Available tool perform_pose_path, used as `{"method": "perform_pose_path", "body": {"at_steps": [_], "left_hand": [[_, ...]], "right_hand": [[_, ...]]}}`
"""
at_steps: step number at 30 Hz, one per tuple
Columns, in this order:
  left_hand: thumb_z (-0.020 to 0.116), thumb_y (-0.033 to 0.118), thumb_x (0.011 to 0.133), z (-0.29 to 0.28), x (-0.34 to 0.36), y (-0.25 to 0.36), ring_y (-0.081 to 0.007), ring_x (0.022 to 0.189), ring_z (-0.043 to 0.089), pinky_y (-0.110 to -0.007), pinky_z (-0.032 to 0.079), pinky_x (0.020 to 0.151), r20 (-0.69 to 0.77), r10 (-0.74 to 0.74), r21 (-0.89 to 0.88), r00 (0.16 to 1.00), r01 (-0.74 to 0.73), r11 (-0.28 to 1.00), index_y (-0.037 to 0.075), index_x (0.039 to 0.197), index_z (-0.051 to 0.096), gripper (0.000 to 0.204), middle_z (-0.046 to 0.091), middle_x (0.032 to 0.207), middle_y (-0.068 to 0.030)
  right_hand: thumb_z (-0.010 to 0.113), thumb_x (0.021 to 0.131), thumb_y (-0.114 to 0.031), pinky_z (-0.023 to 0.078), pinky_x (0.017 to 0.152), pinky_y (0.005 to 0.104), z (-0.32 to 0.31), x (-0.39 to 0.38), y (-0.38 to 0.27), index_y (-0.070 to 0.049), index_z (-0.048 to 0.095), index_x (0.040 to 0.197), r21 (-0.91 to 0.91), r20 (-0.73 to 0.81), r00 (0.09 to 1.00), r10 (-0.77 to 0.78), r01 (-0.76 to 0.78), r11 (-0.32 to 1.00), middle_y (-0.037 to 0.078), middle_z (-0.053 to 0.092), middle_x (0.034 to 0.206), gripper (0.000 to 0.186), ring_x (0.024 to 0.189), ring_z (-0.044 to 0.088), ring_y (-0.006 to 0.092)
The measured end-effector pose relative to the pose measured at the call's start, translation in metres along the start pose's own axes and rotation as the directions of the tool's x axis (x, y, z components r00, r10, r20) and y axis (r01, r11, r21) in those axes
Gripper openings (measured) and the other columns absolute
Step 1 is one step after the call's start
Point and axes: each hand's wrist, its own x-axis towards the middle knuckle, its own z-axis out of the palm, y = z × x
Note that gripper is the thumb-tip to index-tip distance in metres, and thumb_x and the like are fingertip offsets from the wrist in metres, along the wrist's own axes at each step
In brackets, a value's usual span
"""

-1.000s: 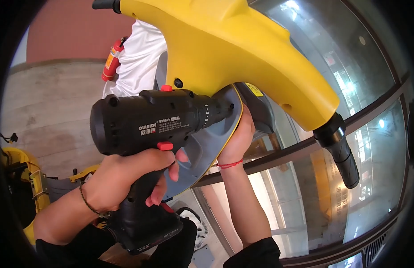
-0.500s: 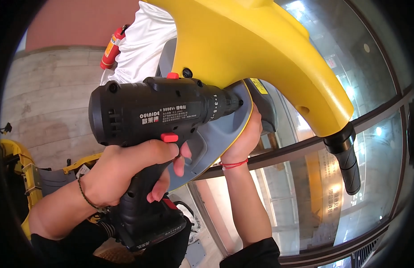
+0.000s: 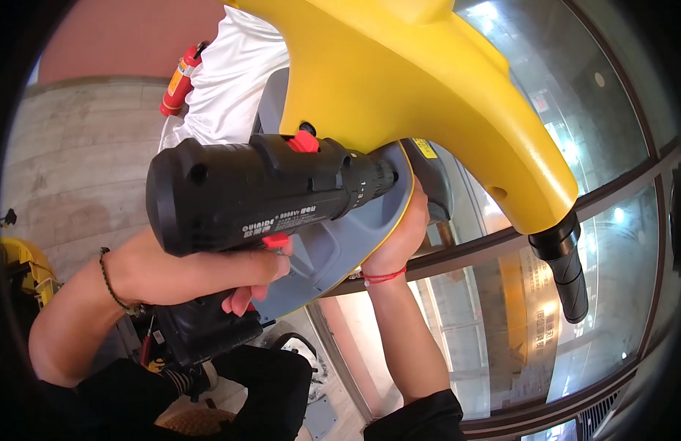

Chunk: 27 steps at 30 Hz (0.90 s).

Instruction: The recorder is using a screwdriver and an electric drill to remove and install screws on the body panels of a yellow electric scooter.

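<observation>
My left hand [image 3: 197,275], with a dark cord bracelet at the wrist, is wrapped round the handle of a black cordless drill [image 3: 223,192] with red switches. The drill lies tilted on its side, its chuck end pointing right against a grey panel [image 3: 322,257] with a yellow edge. Whether a bit turns in a screw there is hidden. My right hand [image 3: 400,242], with a red string bracelet, grips that panel's right edge; its fingertips are out of sight behind it. Above both hands spreads a large yellow moulded housing [image 3: 399,81], ending in a black handlebar grip [image 3: 572,290].
Beyond the housing hangs white cloth [image 3: 237,77], beside a red fire extinguisher [image 3: 181,82] on the wooden floor. Framed glass panes [image 3: 612,242] curve along the right. A yellow part [image 3: 28,264] lies at the left, and a red-handled tool [image 3: 146,347] below my left forearm.
The drill has rolled about its length, so its top now faces me more and its handle has swung away left. My left wrist has turned with it. My right hand stays on the panel.
</observation>
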Motion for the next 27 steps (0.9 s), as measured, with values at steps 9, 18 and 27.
{"method": "perform_pose_path", "body": {"at_steps": [9, 18, 27], "left_hand": [[0.063, 0.005, 0.079, 0.004, 0.003, -0.006, -0.0131, 0.049, 0.055, -0.025, 0.045, 0.047, -0.034, -0.014, -0.133, 0.999, 0.009, 0.991, -0.001, 0.095, 0.059, 0.017, 0.057, 0.065, -0.0059], [0.062, 0.003, 0.081, 0.017, -0.004, -0.004, -0.0142, 0.048, 0.055, -0.026, 0.046, 0.047, -0.103, -0.006, -0.012, 0.995, 0.005, 1.000, 0.000, 0.097, 0.058, 0.017, 0.058, 0.065, -0.0067], [0.059, 0.005, 0.079, 0.023, -0.008, -0.001, -0.0150, 0.049, 0.055, -0.026, 0.044, 0.048, -0.147, -0.108, -0.151, 0.983, 0.086, 0.985, -0.001, 0.102, 0.058, 0.024, 0.056, 0.062, -0.0071]], "right_hand": [[0.061, 0.084, -0.013, 0.048, 0.088, 0.0361, 0.000, -0.001, 0.004, 0.002, 0.057, 0.116, -0.081, -0.004, 0.997, -0.071, 0.071, 0.994, 0.020, 0.061, 0.115, 0.035, 0.102, 0.062, 0.0332], [0.061, 0.083, -0.010, 0.048, 0.088, 0.0371, 0.000, -0.003, 0.000, 0.003, 0.057, 0.115, -0.117, -0.038, 0.997, -0.065, 0.060, 0.991, 0.021, 0.060, 0.115, 0.035, 0.102, 0.061, 0.0338], [0.050, 0.092, -0.015, 0.047, 0.088, 0.0347, 0.001, -0.003, -0.004, 0.004, 0.057, 0.115, -0.066, -0.050, 0.997, -0.053, 0.050, 0.997, 0.019, 0.059, 0.116, 0.031, 0.101, 0.061, 0.0300]]}}
